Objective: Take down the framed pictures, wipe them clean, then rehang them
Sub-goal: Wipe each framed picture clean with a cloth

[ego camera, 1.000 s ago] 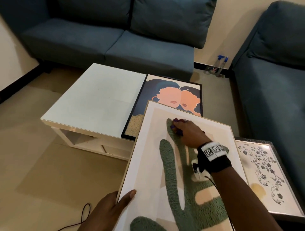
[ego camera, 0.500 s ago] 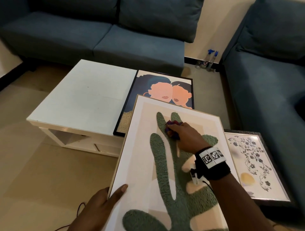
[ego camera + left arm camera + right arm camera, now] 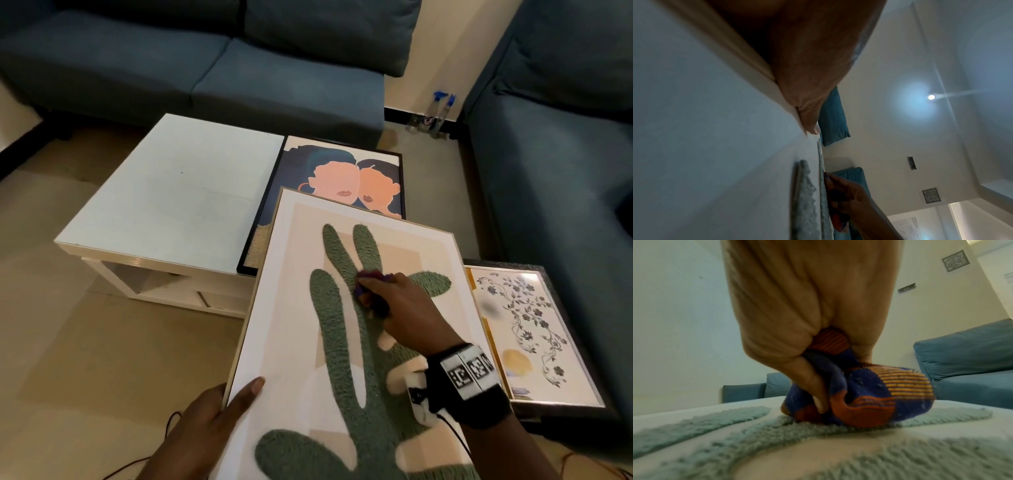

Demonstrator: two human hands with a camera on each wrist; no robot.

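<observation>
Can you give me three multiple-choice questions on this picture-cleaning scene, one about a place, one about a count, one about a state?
1. Where does the two-faces picture lie?
A. on the white table
B. on the sofa
C. on the wall

2. How many framed pictures show in the head view?
A. two
B. three
C. five

3. What is the right hand doing?
A. hanging open
B. gripping a bunched cloth on the cactus picture
C. holding a spray bottle

Answers: 1 A, its black frame rests on the tabletop. 2 B, faces, cactus, floral picture. 3 B, the right wrist view shows fingers curled round the cloth.
</observation>
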